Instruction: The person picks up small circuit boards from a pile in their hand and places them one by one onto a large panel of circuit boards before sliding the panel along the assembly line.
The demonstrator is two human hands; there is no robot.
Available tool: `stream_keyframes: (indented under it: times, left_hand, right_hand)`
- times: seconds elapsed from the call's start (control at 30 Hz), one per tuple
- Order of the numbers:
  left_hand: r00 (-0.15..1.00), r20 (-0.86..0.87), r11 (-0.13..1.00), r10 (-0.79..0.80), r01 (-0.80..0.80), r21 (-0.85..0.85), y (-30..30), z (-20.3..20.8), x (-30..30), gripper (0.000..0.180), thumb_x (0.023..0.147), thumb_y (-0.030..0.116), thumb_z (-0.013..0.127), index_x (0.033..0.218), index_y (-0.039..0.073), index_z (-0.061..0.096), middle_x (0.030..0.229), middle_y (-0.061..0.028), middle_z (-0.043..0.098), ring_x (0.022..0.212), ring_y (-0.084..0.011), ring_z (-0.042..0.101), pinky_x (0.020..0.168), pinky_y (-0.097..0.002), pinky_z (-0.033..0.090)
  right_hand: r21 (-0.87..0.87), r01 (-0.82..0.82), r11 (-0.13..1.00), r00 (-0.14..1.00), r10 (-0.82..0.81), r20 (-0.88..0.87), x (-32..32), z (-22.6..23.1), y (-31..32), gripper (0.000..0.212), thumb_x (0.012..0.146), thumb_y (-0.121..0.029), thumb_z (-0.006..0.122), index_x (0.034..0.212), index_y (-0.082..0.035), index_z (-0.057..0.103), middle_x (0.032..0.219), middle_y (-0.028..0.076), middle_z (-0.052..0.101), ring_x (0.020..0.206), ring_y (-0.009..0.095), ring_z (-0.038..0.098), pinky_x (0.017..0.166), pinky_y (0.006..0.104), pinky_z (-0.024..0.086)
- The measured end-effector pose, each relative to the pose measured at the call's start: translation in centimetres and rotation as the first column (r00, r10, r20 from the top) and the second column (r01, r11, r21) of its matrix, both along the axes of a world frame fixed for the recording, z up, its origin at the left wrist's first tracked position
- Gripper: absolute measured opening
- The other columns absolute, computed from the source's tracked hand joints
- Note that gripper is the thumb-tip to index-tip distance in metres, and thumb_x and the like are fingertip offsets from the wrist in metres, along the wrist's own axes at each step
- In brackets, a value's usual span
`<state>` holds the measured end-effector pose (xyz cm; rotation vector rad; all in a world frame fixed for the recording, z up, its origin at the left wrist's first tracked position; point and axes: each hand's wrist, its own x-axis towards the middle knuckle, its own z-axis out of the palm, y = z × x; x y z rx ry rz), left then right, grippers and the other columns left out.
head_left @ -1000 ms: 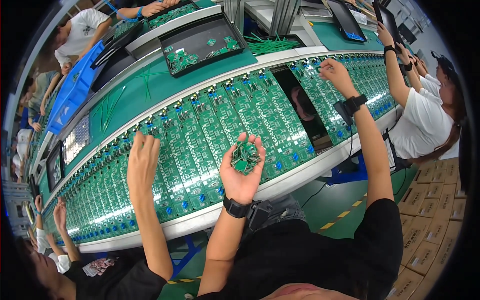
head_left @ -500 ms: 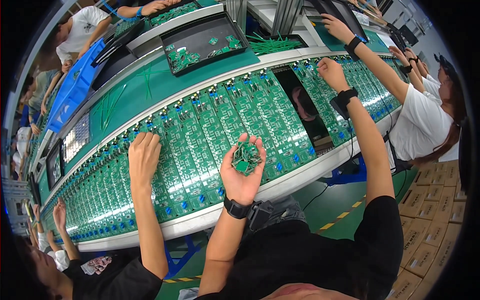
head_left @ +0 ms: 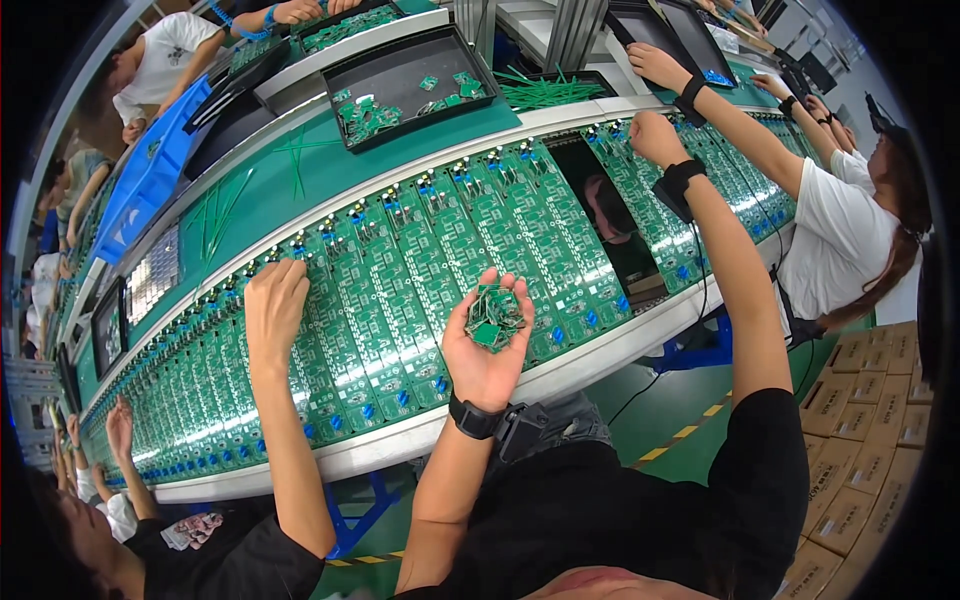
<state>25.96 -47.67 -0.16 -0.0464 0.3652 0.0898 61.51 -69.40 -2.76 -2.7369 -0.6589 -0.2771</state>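
Note:
My left hand is palm up above the row of circuit boards, its fingers cupped around a heap of small green circuit boards. Farther off to the right, my right hand is closed in a pinch at the far edge of the long green circuit boards. Its fingertips are turned away, so what they hold is hidden. Each of my wrists wears a black strap with a small box. Along the line, the long boards lie side by side, with blue parts at their near ends and upright components at their far ends.
A dark gap breaks the row just left of my right hand. Beyond the rail stand a black tray of small boards and a bundle of green strips. Co-workers' hands reach in on both sides. Cartons are stacked at right.
My right hand has shifted slightly left and turned at the far board edge. My left hand stays put with its heap. The left co-worker's hand moved left; the right co-worker's reaching hand shifted too.

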Motion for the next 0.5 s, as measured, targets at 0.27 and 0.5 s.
stream_keyframes:
  times: [0.27, 0.5]
  left_hand:
    - [1.0, 0.02, 0.999, -0.009, 0.008, 0.053, 0.0, 0.0, 0.0, 0.03, 0.087, 0.016, 0.046, 0.112, 0.001, 0.051, 0.106, -0.0144, 0.055, 0.101, -0.026, 0.052, 0.086, -0.0365, 0.045]
    - [0.996, 0.08, 0.999, -0.034, 0.032, 0.03, -0.1, -0.5, 0.1, 0.033, 0.087, 0.019, 0.046, 0.114, 0.002, 0.051, 0.107, -0.0136, 0.056, 0.103, -0.0262, 0.051, 0.087, -0.0374, 0.045]
  right_hand:
    - [0.067, 0.072, 0.995, 0.997, -0.071, -0.011, -0.6, 0.6, 1.3, 0.005, 0.065, -0.002, 0.056, 0.061, -0.001, 0.055, 0.057, 0.011, 0.06, 0.051, 0.022, 0.062, 0.054, 0.0323, 0.05]
    - [0.036, 0.073, 0.997, 0.993, -0.069, -0.101, -1.8, 1.3, 3.6, 0.004, 0.069, -0.004, 0.055, 0.066, -0.002, 0.057, 0.057, 0.013, 0.061, 0.048, 0.021, 0.062, 0.053, 0.031, 0.052]
